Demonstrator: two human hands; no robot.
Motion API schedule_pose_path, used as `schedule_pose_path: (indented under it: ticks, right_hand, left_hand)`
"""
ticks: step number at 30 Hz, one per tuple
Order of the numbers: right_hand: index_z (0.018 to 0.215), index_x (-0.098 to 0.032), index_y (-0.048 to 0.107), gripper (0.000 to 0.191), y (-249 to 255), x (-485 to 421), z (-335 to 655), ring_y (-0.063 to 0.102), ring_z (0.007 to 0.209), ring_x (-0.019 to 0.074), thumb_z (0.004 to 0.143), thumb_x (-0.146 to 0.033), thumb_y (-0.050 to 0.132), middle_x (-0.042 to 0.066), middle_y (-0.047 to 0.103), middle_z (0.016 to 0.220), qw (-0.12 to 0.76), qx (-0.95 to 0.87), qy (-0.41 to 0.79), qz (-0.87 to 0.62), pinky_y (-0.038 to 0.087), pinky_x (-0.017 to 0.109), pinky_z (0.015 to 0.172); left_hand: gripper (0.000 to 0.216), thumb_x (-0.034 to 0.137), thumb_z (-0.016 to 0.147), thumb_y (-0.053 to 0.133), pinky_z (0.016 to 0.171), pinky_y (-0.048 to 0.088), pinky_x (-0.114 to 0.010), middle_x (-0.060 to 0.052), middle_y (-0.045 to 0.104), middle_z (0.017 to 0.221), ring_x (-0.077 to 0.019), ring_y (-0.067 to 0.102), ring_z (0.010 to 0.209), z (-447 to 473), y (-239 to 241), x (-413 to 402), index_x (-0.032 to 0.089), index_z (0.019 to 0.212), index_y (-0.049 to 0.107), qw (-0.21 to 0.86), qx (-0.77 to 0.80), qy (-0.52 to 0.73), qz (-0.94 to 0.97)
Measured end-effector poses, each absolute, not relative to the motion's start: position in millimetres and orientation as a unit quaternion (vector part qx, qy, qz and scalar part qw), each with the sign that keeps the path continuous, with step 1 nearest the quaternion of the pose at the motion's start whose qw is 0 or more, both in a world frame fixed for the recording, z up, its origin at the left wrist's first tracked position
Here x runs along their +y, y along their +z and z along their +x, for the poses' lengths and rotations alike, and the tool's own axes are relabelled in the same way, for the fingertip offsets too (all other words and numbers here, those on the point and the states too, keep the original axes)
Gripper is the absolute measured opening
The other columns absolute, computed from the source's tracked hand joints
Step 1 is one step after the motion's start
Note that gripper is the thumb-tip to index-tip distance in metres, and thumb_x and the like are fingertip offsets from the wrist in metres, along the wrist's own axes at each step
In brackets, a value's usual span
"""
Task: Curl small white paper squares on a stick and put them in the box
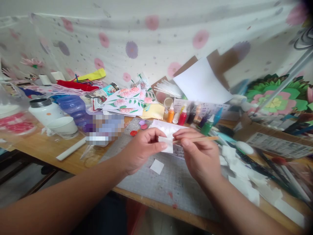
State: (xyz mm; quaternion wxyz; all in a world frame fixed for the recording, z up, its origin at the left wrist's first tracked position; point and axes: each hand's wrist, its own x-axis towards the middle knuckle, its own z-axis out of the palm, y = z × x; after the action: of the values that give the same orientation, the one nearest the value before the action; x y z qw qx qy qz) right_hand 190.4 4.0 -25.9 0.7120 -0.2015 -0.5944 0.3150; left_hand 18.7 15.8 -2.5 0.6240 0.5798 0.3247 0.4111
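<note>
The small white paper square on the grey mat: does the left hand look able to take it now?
Probably yes: the small white paper square lies uncovered near the left hand, though that hand pinches another white paper piece.

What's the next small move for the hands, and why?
Probably ease the stick slightly further onto the paper, holding the paper steady. The left hand pinches the paper, while the right hand grips the stick with its tip by the paper's right edge. Whether they touch is hard to tell.
</note>
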Motion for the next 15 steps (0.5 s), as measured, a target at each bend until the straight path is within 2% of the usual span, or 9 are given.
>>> schedule_pose_path:
  ticks: [6,11,15]
  right_hand:
    - [0.087,-0.028,0.077,0.019,-24,2,190,0.066,0.092,0.0189,0.084,-0.012,0.067,0.000,0.075,0.084,0.709,-0.607,0.309,-0.183,0.051,0.039,0.085]
    - [0.089,-0.027,0.077,0.021,-22,0,190,0.066,0.092,0.0187,0.084,-0.010,0.066,0.000,0.076,0.084,0.698,-0.625,0.302,-0.176,0.052,0.038,0.085]
    - [0.092,-0.029,0.077,0.024,-21,-2,191,0.067,0.092,0.0178,0.084,-0.009,0.066,-0.001,0.076,0.087,0.685,-0.635,0.314,-0.172,0.053,0.037,0.084]
  left_hand:
    - [0.013,0.024,0.077,0.069,0.064,0.034,-0.026,0.003,0.051,0.070,-0.0109,0.045,0.067,16,0,17,0.016,0.077,0.059,0.550,0.323,0.413,0.650]
    - [0.007,0.020,0.079,0.064,0.072,0.039,-0.028,-0.001,0.059,0.083,-0.0139,0.053,0.079,15,7,15,0.016,0.076,0.058,0.485,0.313,0.418,0.701]
    - [0.007,0.022,0.079,0.061,0.066,0.039,-0.028,-0.002,0.060,0.078,-0.0146,0.052,0.073,13,11,13,0.016,0.077,0.058,0.455,0.349,0.397,0.717]
